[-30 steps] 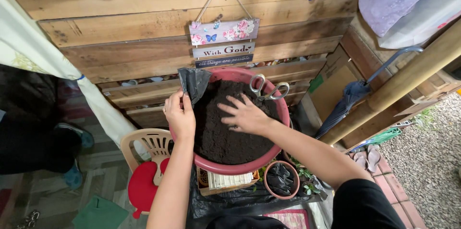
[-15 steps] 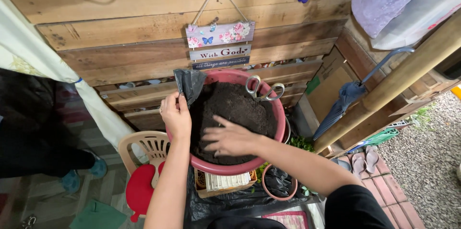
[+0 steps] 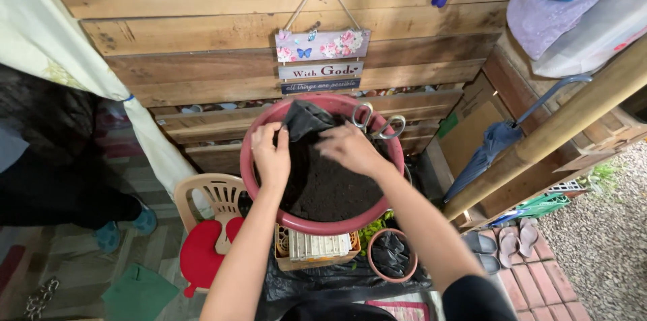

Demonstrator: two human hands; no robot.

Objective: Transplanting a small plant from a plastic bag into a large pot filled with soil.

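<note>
1. Left hand (image 3: 273, 156) is clamped on the lower edge of a black bag (image 3: 304, 119), over the left part of the soil (image 3: 333, 186) in the red basin (image 3: 317, 225).
2. Right hand (image 3: 350, 149) rests flat, fingers together, just right of the bag (touching it, it seems).
3. The bag runs up and away from both hands toward the far rim, beside the scissors (image 3: 376, 122); the left hand is nearer.

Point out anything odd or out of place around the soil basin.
A pair of scissors rests on the far rim of the red basin, partly over the soil, an odd perch. No spilled soil shows.
</note>
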